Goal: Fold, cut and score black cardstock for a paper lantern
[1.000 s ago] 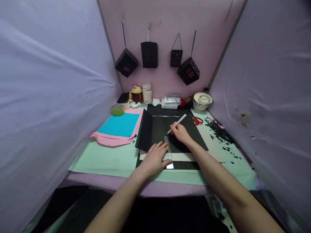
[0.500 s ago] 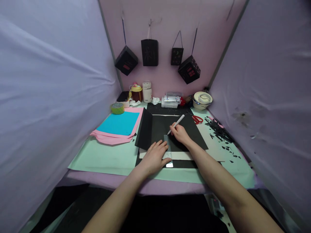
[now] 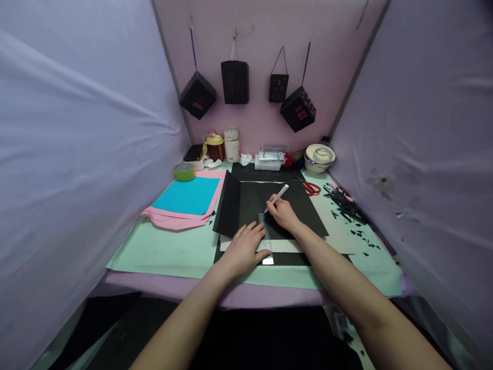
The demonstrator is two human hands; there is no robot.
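Pale lilac fabric walls (image 3: 84,128) rose on both sides, well apart from the fingers. A green-covered rectangular table (image 3: 165,252) spread below them. Under the right fingers lay a large folded black card sheet (image 3: 250,200), its raised flap to their left. The left hand (image 3: 245,248) lay flat, fingers extended, thumb spread away, with fingertips and thumb on a narrow translucent ruler (image 3: 267,260). The right hand (image 3: 282,211) had thumb and fingers clamped on a slim white pen-shaped tool (image 3: 281,191), its tip just beyond the left fingertips, by the ruler's far end; whether it touched the card could not be told. Good work here seemed to call for even pressure from left thumb and fingertips, all clear of the tip, and a constant tool tilt against the edge.
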